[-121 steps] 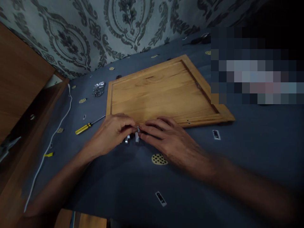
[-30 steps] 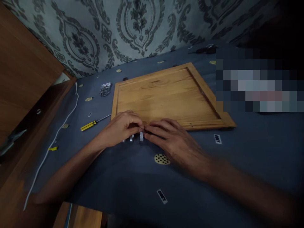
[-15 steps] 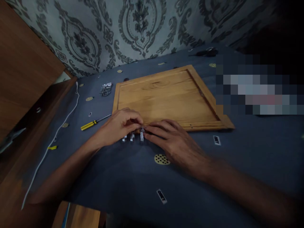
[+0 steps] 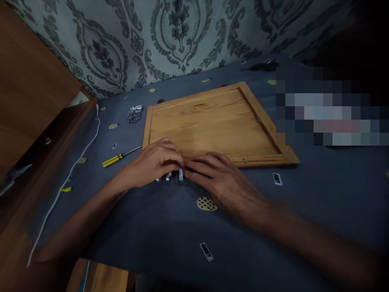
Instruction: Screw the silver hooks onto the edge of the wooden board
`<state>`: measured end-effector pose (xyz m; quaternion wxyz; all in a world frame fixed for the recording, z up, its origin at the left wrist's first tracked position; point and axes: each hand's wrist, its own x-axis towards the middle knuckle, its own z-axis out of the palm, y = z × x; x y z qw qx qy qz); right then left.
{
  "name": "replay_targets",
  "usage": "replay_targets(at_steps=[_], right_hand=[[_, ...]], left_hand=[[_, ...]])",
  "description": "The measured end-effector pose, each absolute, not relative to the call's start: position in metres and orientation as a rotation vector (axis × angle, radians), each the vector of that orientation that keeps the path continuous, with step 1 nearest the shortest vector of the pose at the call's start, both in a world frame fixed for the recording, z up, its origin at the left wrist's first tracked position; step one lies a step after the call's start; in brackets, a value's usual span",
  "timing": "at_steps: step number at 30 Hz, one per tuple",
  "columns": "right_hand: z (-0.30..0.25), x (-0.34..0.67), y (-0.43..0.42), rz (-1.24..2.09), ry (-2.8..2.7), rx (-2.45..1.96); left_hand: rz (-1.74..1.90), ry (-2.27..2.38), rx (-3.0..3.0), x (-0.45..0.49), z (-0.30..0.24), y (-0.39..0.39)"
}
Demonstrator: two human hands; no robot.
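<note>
Several fingers of your left hand [image 4: 158, 161] curl inward, its grip too hidden to tell; your right hand [image 4: 224, 180] reaches palm-down, fingers apart. A metal piece [image 4: 180, 175] sits right by their fingertips, at the near edge of the wooden panel [image 4: 202, 125].

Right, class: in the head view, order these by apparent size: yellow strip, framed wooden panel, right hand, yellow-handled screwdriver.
1. Framed wooden panel
2. Right hand
3. Yellow-handled screwdriver
4. Yellow strip
</note>
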<state>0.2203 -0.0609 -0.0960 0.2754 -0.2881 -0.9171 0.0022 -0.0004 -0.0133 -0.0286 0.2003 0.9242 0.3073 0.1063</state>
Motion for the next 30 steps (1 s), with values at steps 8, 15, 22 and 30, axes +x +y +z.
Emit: replay_targets(at_steps=[8,15,22,30], right_hand=[[-0.096,0.219,-0.062,-0.003,-2.455,-0.792],[-0.093,0.218,-0.062,-0.052,-2.461,-0.8],[-0.096,0.218,-0.062,-0.065,-2.457,-0.805],[-0.096,0.216,-0.064,-0.079,-2.44,-0.812]], left_hand=[[0.239,0.931,2.556,0.004,-0.026,-0.017],[0.247,0.988,2.567,0.007,-0.024,-0.021],[0.243,1.008,2.616,0.009,-0.023,-0.024],[0.236,1.006,2.614,0.009,-0.023,-0.025]])
